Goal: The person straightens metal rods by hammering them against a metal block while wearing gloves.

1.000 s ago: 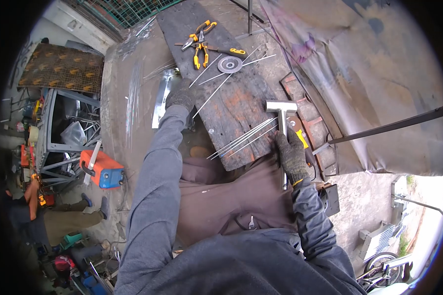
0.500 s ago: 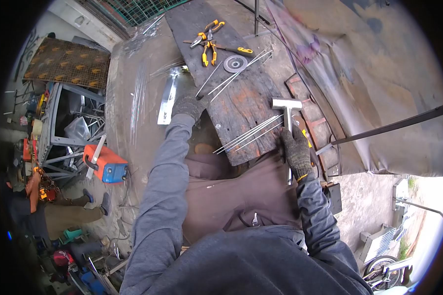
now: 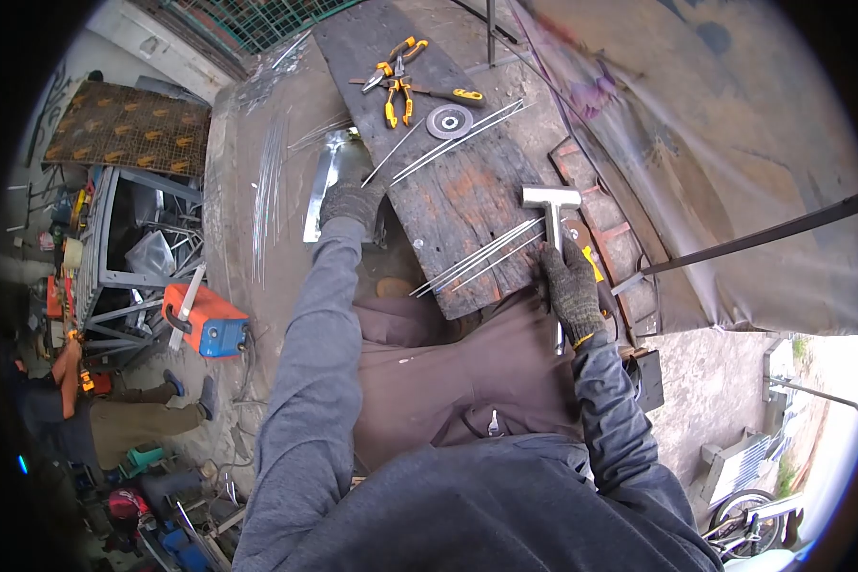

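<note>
My left hand point(image 3: 351, 203), in a dark knitted glove, is at the left of the wooden board, closed over the edge of a shiny bent piece of sheet metal point(image 3: 326, 186); its fingertips are mostly hidden. Gloved likewise, my right hand point(image 3: 574, 291) is wrapped round the handle of an all-metal hammer point(image 3: 551, 198), whose head points away from me over the board's right edge. Several thin metal rods point(image 3: 481, 255) lie on the dark wooden board point(image 3: 448, 210) between my hands.
Farther along the board lie pliers point(image 3: 398, 100), a yellow-handled file point(image 3: 462, 95) and a grinding disc point(image 3: 449, 121). An orange and blue welding machine point(image 3: 210, 322) stands on the floor at left, near a metal frame point(image 3: 143, 276). Another person's legs point(image 3: 143, 419) show at lower left.
My left hand has shifted slightly left, off the board's edge and over the sheet metal. The right hand keeps the hammer in nearly the same place.
</note>
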`<move>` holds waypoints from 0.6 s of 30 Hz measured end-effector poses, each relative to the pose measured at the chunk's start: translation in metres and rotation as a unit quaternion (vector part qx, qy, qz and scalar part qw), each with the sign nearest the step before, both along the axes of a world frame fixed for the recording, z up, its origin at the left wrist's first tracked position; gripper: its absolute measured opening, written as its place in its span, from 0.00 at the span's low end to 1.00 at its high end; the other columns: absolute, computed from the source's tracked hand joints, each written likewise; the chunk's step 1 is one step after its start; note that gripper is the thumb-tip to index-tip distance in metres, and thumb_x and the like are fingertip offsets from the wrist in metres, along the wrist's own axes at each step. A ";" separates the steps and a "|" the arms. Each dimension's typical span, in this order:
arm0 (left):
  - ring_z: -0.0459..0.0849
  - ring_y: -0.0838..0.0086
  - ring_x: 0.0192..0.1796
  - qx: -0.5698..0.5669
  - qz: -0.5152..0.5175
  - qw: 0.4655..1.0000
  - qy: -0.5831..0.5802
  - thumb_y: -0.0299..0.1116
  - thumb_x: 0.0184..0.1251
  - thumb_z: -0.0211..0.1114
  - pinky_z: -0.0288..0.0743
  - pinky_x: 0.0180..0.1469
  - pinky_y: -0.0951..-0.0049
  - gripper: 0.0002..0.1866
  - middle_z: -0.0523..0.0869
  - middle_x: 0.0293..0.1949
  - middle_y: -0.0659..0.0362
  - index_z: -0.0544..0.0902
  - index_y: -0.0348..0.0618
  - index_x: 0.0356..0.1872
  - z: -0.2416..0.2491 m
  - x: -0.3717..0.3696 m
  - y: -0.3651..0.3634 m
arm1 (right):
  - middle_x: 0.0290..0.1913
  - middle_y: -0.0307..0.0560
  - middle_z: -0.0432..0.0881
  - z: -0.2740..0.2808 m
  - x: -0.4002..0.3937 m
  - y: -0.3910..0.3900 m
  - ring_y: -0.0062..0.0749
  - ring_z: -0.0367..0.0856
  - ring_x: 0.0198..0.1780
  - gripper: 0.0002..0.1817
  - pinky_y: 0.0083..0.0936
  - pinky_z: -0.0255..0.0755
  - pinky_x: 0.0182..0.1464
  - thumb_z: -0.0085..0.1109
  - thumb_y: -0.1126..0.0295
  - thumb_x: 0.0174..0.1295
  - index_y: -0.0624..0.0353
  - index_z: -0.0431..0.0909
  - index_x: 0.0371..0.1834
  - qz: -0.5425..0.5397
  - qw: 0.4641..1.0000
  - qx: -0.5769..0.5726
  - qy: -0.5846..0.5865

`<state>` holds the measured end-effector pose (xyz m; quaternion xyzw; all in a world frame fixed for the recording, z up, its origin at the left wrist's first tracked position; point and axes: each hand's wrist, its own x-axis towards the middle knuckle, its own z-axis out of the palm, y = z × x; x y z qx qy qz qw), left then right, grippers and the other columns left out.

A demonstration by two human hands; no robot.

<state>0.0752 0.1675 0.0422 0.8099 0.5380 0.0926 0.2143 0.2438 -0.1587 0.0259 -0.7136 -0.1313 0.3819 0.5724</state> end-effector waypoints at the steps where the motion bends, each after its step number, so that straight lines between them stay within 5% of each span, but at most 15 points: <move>1: 0.84 0.47 0.58 -0.007 -0.014 0.999 0.028 0.62 0.60 0.71 0.76 0.62 0.55 0.31 0.88 0.54 0.46 0.86 0.53 0.57 0.005 0.002 -0.005 | 0.26 0.38 0.79 -0.002 0.001 0.000 0.20 0.74 0.19 0.14 0.23 0.69 0.19 0.55 0.58 0.76 0.60 0.78 0.46 0.000 1.000 0.004 -0.001; 12: 0.85 0.51 0.59 0.002 -0.021 1.000 -0.014 0.57 0.67 0.66 0.75 0.61 0.52 0.26 0.87 0.57 0.49 0.82 0.50 0.56 0.017 0.000 -0.027 | 0.25 0.37 0.78 0.004 -0.001 0.001 0.19 0.73 0.19 0.14 0.22 0.67 0.19 0.56 0.58 0.76 0.60 0.78 0.46 0.001 1.000 -0.002 -0.012; 18: 0.86 0.52 0.53 0.045 -0.087 0.965 -0.242 0.32 0.74 0.59 0.78 0.56 0.57 0.12 0.86 0.50 0.49 0.79 0.44 0.54 0.030 -0.016 -0.096 | 0.25 0.37 0.78 0.007 -0.002 0.000 0.18 0.73 0.19 0.14 0.21 0.67 0.19 0.55 0.59 0.77 0.60 0.79 0.47 0.012 0.999 -0.014 -0.028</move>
